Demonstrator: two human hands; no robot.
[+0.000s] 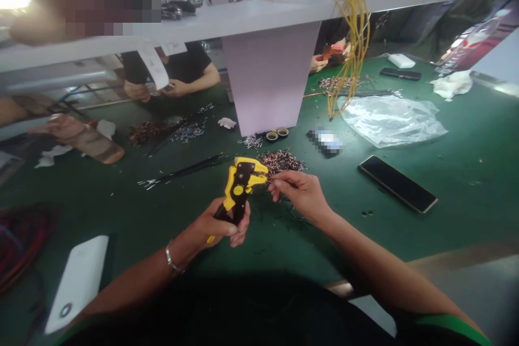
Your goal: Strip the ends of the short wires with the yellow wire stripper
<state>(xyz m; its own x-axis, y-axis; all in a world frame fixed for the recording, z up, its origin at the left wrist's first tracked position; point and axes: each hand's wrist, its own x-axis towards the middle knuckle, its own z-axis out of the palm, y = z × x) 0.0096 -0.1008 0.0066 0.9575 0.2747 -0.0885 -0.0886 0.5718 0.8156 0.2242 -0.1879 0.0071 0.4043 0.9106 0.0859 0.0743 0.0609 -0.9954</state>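
My left hand (229,224) is wrapped around the handles of a yellow and black wire stripper (239,186), whose jaws point to the right. At those jaws, my right hand (298,192) pinches a thin wire (273,178); its far end is hidden at the jaws. Just behind the tool lies a heap of small copper-coloured wire pieces (281,161) on the green table (324,248). A bundle of black wires (190,169) with pale ends stretches out to the left of the stripper.
A phone (398,183) lies to the right, near a clear plastic bag (395,119). Yellow wires (357,38) hang from the shelf (275,8) above a pale upright panel (270,75). A white device (79,281) sits front left. Across the table, co-workers' hands (178,88) are at work.
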